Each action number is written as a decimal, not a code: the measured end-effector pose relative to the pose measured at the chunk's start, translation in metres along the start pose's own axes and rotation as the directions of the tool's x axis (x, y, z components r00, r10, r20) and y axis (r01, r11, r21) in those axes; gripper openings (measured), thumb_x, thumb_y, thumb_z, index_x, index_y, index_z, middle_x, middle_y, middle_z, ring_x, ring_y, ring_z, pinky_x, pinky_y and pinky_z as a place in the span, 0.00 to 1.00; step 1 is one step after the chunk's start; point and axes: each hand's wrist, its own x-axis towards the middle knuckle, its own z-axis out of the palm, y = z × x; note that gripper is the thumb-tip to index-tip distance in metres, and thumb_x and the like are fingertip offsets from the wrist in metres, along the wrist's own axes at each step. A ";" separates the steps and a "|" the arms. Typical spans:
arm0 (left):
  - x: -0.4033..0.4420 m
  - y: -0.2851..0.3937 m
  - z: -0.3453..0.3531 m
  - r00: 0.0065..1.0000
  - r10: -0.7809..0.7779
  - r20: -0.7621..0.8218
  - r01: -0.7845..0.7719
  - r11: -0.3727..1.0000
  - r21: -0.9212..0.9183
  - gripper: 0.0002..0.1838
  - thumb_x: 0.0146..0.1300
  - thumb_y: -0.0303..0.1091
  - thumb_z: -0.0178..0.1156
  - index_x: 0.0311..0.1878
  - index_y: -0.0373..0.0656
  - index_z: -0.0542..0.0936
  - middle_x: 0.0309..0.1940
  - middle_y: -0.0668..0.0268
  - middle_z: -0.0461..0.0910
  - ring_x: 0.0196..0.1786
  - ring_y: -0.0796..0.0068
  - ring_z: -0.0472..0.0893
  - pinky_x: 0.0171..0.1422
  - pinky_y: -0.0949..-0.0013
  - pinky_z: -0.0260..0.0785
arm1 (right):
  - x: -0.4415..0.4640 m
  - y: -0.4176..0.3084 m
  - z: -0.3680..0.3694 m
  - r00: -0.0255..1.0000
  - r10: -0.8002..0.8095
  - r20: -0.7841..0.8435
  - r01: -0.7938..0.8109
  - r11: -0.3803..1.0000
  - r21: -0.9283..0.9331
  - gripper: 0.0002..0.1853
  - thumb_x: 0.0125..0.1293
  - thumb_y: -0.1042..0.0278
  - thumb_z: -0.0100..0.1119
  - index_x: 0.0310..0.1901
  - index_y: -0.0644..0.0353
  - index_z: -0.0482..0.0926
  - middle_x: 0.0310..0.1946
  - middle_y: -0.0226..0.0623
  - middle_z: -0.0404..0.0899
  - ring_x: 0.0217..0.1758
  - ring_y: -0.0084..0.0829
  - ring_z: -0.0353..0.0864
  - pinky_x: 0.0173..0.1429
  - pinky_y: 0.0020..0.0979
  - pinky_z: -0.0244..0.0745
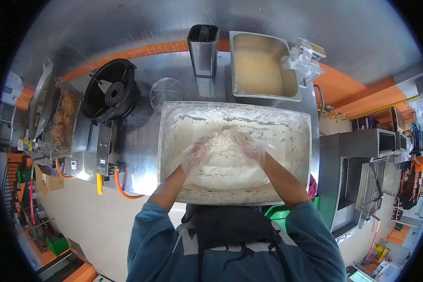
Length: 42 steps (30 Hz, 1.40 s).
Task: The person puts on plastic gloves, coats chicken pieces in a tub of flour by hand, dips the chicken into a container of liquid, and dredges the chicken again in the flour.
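White powder (221, 164) lies heaped in a broad tray (304, 150), directly between the left hand (198, 151) at nine o'clock and the right hand (248, 147) at three, both touching it; blur hides whether the fingers close on any. Beyond the tray's far wall, a pan (291, 88) of yellowish liquid sits at one o'clock, a steel holder (203, 56) near twelve, and a black burner (112, 94) at ten.
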 end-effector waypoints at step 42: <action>-0.048 0.043 0.007 0.985 -0.173 -0.012 0.135 0.718 0.683 0.21 0.63 0.41 0.42 0.56 0.40 0.63 0.50 0.65 0.64 0.49 0.73 0.66 0.51 0.69 0.60 | -0.121 -0.002 -0.057 0.988 0.145 0.046 -0.106 0.875 -0.472 0.24 0.63 0.64 0.37 0.60 0.58 0.53 0.61 0.39 0.52 0.64 0.34 0.50 0.66 0.33 0.45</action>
